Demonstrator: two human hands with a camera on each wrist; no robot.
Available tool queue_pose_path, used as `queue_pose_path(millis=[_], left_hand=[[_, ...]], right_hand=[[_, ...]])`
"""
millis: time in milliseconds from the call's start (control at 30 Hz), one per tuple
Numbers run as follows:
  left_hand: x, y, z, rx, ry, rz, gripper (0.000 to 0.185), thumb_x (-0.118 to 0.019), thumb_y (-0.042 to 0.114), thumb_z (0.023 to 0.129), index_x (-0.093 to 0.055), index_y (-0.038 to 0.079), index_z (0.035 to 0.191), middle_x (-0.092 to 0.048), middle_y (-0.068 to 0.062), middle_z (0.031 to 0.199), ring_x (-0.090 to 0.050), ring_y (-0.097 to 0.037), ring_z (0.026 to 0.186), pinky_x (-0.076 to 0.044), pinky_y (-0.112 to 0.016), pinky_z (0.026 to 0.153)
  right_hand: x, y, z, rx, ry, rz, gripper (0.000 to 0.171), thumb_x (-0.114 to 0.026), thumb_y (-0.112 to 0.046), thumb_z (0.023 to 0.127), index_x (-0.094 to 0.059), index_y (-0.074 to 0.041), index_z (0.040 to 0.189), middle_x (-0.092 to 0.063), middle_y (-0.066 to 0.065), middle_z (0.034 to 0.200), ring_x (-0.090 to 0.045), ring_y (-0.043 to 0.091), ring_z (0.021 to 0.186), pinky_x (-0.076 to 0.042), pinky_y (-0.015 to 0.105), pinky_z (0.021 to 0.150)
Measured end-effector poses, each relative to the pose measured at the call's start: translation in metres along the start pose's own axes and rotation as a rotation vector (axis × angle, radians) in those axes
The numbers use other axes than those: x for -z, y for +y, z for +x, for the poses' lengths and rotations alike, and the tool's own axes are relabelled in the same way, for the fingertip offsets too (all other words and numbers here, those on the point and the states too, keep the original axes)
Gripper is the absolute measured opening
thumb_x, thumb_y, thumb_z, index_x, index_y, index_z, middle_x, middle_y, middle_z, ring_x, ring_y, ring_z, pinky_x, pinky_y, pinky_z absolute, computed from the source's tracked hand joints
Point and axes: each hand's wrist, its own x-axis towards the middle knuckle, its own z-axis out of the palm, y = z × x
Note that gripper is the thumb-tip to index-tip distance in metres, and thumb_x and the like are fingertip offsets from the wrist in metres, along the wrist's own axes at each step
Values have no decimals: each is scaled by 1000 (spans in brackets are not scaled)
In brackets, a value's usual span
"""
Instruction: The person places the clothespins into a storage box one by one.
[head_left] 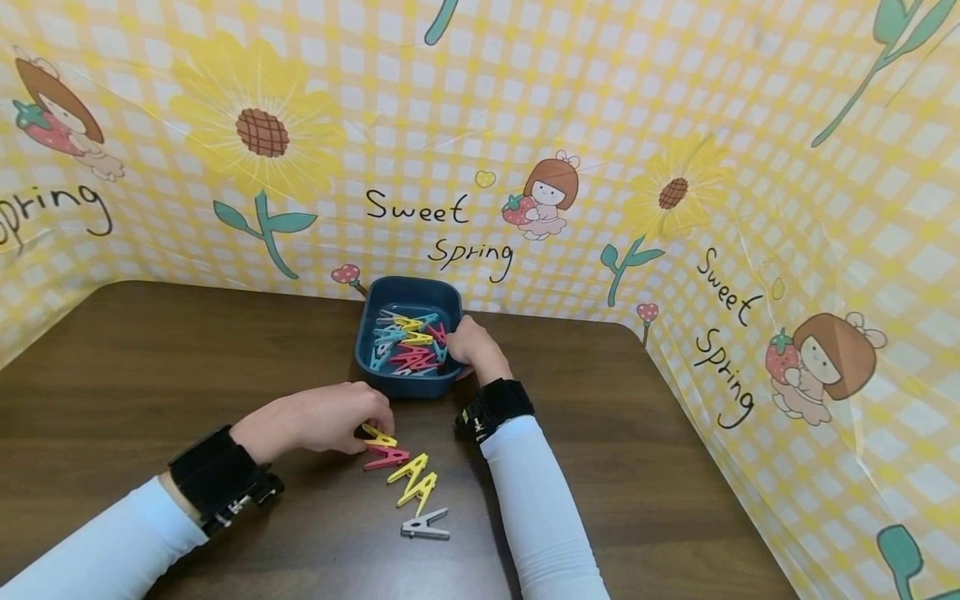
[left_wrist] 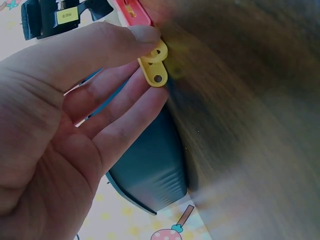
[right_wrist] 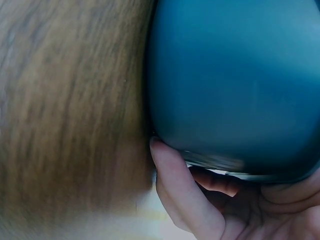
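Note:
My left hand [head_left: 330, 417] pinches a yellow clothespin [left_wrist: 157, 75] between thumb and fingertips, low over the table just in front of the blue plastic bin [head_left: 408, 386]. A red clothespin [head_left: 386, 457] lies right beside it. Nearer to me, two more yellow clothespins [head_left: 408, 469] and a grey one [head_left: 426, 525] continue the line. With my right hand [head_left: 477, 346] I grip the bin by its right side; in the right wrist view, fingers [right_wrist: 182, 187] curl at the end of its wall. Inside the bin lies a pile of yellow, blue, red and pale clothespins [head_left: 412, 337].
The bin stands at the back of the brown wooden table [head_left: 637, 467], close to a yellow checked cloth [head_left: 465, 108] that hangs behind and along the sides. Black straps with small devices [head_left: 495, 410] sit on both wrists.

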Motion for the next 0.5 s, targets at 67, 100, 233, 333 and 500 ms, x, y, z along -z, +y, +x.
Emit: queue_pose_path(millis=[67, 100, 233, 333, 500], left_hand=[[1, 0, 0, -8, 5, 0, 28, -90, 9, 88, -83, 24, 111, -76, 7, 107, -64, -10, 96, -65, -38, 94], [1, 0, 0, -12, 7, 0, 28, -89, 9, 88, -83, 24, 111, -76, 6, 107, -64, -10, 95, -66, -38, 94], [4, 0, 0, -18, 23, 4, 28, -88, 8, 90, -82, 22, 113, -78, 5, 109, -67, -11, 97, -67, -39, 95], [6, 1, 0, -22, 35, 15, 28, -87, 8, 90, -82, 21, 115, -78, 3, 111, -68, -11, 98, -67, -40, 96], [8, 1, -1, -43, 58, 23, 28, -86, 7, 91, -82, 19, 116, -79, 1, 113, -70, -13, 99, -67, -40, 96]], right_hand=[[-1, 1, 2, 5, -3, 0, 55, -47, -26, 117, -31, -5, 165, -55, 24, 153, -74, 32, 104, -70, 40, 70], [-2, 2, 3, 9, -4, -3, 55, -47, -26, 117, -30, -5, 166, -55, 25, 153, -74, 33, 105, -70, 41, 70], [-4, 5, 7, 24, 9, -4, 54, -46, -25, 117, -31, -3, 164, -55, 26, 152, -75, 33, 103, -69, 40, 67], [-4, 6, 8, 29, 14, -2, 53, -47, -25, 117, -32, -3, 163, -55, 26, 151, -75, 33, 102, -69, 38, 64], [-3, 6, 6, 33, 13, -5, 53, -47, -25, 117, -32, -3, 163, -55, 25, 152, -75, 32, 101, -69, 37, 64]])
